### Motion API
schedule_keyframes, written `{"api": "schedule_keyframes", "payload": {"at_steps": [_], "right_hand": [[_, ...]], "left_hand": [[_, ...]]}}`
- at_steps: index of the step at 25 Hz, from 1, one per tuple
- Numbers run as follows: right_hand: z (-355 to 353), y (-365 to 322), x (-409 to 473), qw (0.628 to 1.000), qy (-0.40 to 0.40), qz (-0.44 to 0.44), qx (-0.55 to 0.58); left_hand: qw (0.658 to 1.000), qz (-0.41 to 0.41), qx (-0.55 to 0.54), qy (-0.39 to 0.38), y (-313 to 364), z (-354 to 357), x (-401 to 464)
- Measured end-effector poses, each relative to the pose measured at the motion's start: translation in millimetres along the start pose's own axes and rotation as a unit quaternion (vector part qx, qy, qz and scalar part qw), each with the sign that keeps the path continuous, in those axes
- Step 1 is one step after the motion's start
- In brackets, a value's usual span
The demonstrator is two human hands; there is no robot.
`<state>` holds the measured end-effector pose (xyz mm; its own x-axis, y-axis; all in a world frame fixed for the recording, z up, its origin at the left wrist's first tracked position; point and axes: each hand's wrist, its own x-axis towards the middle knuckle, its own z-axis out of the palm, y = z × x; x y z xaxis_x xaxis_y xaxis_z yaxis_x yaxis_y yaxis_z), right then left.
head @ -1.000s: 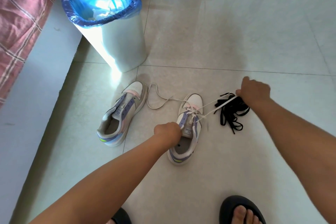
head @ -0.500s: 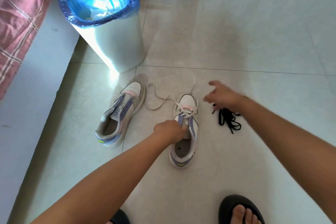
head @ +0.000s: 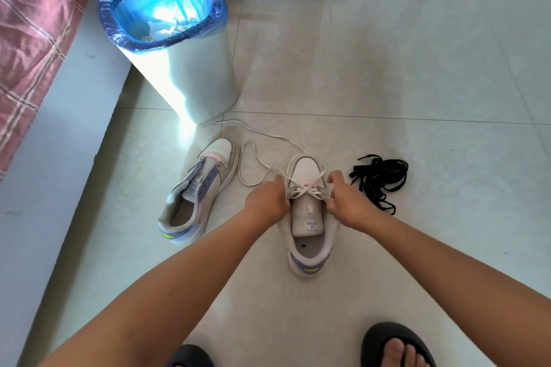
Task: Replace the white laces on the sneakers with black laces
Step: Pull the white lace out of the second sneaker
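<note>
Between the two hands sits the right-hand sneaker (head: pixel 307 217), toe pointing away. It looks light with a firm sole but soft, yielding sides, so it probably needs a steadying hold at the eyelet flaps while lace is drawn out. The other sneaker (head: pixel 196 191) lies just beyond the left hand's outer side, its eyelets already bare.

The black laces (head: pixel 380 180) lie in a loose tangle just past the right hand, untouched. They are likely limp and prone to snagging, best taken by a stiff tip.

The white lace (head: pixel 304 191) crosses only the lowest eyelets near the toe, its free length trailing on the floor ahead of the left hand. It is flat, soft cord that should slide easily if pinched close to an eyelet and pulled straight along its run.

The left hand (head: pixel 267 202) is curled, fingertips closed on the lace at the sneaker's left flap. The right hand (head: pixel 347 202) is likewise curled, pinching the lace at the right flap. Neither hand is spread open.
</note>
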<state>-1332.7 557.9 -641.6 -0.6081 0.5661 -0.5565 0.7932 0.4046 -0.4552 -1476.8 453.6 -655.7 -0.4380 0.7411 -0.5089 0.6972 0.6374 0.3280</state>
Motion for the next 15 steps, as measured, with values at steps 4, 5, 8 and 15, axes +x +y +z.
{"api": "schedule_keyframes", "payload": {"at_steps": [4, 5, 8, 15], "right_hand": [[-1, 14, -2, 0.999, -0.009, -0.042, 0.032], [2, 12, 0, 0.998, -0.002, -0.035, 0.048], [7, 1, 11, 0.989, 0.024, 0.028, 0.14], [11, -11, 24, 0.946, 0.011, 0.111, 0.306]], "left_hand": [[0.999, 0.022, -0.035, 0.007, -6, 3, -3], [0.999, 0.028, -0.032, 0.014, -5, 4, -2], [0.994, -0.001, -0.108, 0.015, 0, 8, 3], [0.981, -0.009, -0.194, -0.005, 10, -1, 14]]}}
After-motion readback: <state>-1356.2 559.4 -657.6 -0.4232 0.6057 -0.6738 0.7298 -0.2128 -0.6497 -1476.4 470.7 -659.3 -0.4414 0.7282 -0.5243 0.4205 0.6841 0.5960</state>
